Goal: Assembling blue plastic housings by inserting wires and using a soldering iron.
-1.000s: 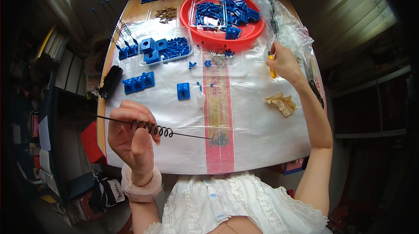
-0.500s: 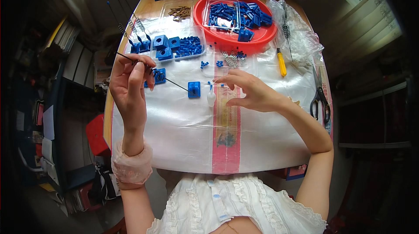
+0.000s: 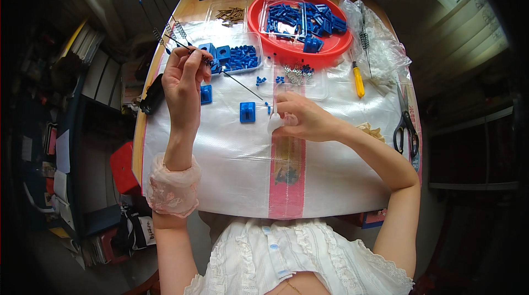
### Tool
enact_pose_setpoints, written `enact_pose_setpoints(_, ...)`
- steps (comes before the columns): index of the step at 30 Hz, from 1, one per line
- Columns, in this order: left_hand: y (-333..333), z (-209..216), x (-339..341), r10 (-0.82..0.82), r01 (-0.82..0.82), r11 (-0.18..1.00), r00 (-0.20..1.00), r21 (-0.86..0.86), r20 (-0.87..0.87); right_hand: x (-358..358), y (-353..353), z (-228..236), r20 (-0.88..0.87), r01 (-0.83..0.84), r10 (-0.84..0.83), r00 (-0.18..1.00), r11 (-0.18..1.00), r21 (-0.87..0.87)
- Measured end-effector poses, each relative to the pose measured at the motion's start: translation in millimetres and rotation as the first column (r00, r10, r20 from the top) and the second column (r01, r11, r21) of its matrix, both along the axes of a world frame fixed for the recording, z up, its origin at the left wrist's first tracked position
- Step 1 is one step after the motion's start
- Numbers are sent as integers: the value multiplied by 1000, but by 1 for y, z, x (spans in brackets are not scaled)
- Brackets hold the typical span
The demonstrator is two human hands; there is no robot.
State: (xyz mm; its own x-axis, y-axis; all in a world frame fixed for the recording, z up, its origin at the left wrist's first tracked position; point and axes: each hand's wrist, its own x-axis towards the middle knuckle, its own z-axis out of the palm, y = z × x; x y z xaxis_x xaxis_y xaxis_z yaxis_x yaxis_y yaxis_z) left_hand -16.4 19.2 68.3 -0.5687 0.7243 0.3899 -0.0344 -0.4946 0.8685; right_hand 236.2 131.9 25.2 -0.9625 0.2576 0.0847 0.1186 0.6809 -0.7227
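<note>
A thin dark metal rod with a coiled spring (image 3: 242,85) is pinched in my left hand (image 3: 184,85), slanting down to the right. My right hand (image 3: 311,118) holds a small white squeeze bottle (image 3: 274,125) by its body, its narrow nozzle pointing up. The rod's lower end is close to the nozzle; whether they touch, I cannot tell. A blue square plastic base (image 3: 247,112) lies left of the bottle, and tiny blue caps (image 3: 268,109) lie by it. Another blue base (image 3: 206,94) sits beside my left wrist.
Behind stand a clear box of blue parts (image 3: 258,64) and a red basin (image 3: 347,45) of blue pieces. Loose metal nuts (image 3: 296,74) lie before the basin. A yellow-handled screwdriver (image 3: 359,81) and black scissors (image 3: 406,128) lie at the right, a black object (image 3: 152,96) at the left edge.
My right hand has closed on the white bottle, which stood on the table, and tilts it. My left hand has moved up and right, bringing the rod's end from the blue base to near the nozzle.
</note>
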Motion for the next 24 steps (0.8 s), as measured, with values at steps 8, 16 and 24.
enact_pose_setpoints(8,-17,-16,42,-102,106,968,994,-228,27,97,2,49,-31,411,-487,873,768,-492)
enact_pose_setpoints(16,-15,-27,60,-160,166,969,986,-183,47,135,10,29,-90,540,-655,751,686,-488)
enact_pose_setpoints(24,-22,-41,50,-110,110,987,994,-114,12,146,20,-6,-166,142,-671,723,379,-915)
